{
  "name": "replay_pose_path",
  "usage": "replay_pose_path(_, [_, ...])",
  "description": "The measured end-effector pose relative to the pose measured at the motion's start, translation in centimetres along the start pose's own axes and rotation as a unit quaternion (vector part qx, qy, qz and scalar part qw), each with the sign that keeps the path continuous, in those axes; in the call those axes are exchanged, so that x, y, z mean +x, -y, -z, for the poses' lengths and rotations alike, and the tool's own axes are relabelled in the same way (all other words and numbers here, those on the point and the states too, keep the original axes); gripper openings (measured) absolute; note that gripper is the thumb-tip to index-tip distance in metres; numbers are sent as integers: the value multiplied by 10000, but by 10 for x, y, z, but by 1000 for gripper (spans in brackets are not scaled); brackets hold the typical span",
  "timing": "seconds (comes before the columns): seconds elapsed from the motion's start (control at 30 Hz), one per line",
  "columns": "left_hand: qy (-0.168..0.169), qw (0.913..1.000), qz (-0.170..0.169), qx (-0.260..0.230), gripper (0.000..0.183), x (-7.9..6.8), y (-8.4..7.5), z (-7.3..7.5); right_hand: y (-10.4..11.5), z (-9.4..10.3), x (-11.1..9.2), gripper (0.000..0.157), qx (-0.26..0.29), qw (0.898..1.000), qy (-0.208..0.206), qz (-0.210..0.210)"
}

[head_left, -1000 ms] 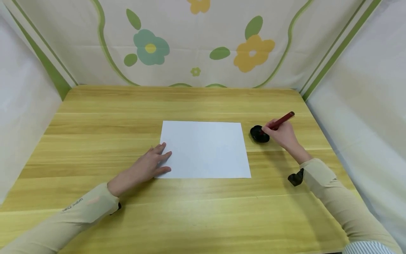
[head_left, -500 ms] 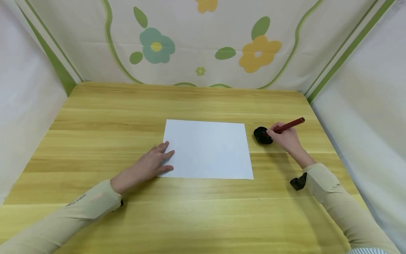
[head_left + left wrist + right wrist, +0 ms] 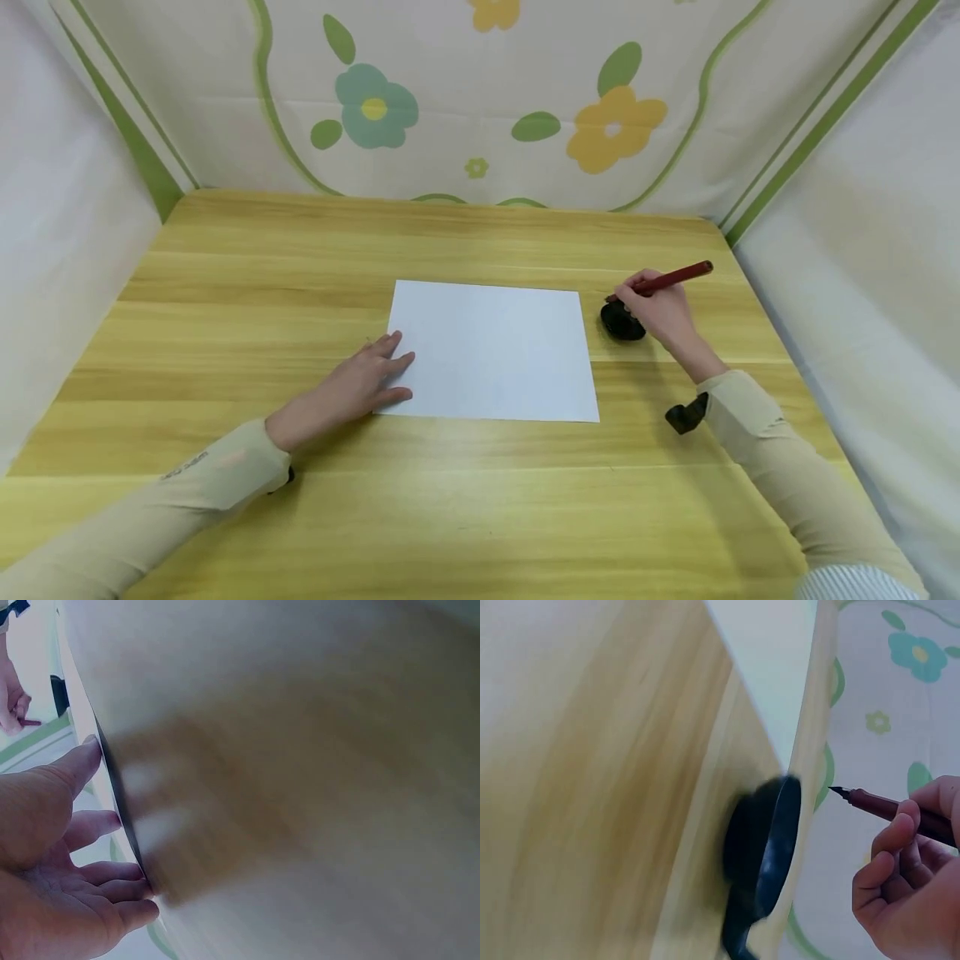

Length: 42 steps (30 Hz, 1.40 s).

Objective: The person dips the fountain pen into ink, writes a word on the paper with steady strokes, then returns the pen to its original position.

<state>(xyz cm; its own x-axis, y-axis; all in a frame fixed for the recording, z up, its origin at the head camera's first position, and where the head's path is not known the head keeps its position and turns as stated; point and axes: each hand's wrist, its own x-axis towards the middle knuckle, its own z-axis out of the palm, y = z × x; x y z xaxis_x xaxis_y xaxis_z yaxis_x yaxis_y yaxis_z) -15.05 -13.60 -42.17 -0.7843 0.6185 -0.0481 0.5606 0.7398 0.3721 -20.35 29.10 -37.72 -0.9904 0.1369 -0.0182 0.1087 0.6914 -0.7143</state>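
A white sheet of paper (image 3: pixel 498 354) lies on the wooden table. My left hand (image 3: pixel 348 383) rests on its left edge with spread fingers, and in the left wrist view the fingertips (image 3: pixel 91 750) touch that edge. My right hand (image 3: pixel 663 312) pinches a dark red brush pen (image 3: pixel 675 277) between thumb and fingers. Right of the paper stands a small black dish (image 3: pixel 622 322), partly hidden by the hand in the head view. In the right wrist view the pen's dark pointed tip (image 3: pixel 838 792) is apart from the dish (image 3: pixel 776 844), above its rim.
The wooden table (image 3: pixel 450 492) extends on every side of the paper. A floral curtain (image 3: pixel 450 108) hangs behind its far edge, with white cloth (image 3: pixel 862 250) on both sides. A black device (image 3: pixel 686 414) sits under the right wrist.
My right hand has raised the brush pen out of the dish, its tip now at the far side of the rim. The left hand stays on the paper. The head view has shifted slightly.
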Motion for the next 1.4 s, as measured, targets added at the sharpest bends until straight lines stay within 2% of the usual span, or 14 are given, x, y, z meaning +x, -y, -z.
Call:
replay_pose_path(0.27, [159,9998,-10,-111,56,5,-1,4,42,-51,9,22,528,9980,327,106])
replay_pose_path(0.53, [289,9995,23,-159,56,9,-3,4,80,-108,15,17,1150,9892,834,369])
replay_pose_path(0.73, [364,9992,115,-107,56,9,-4,4,104,-143,17,14,1432,9818,1090,604])
replay_pose_path(1.07, [541,9980,299,-152,56,5,-4,4,127,-181,20,12,1416,9777,1242,923])
replay_pose_path(1.4, [526,9976,427,-132,57,-1,-3,7,139,-197,19,12,1270,9755,1423,1095])
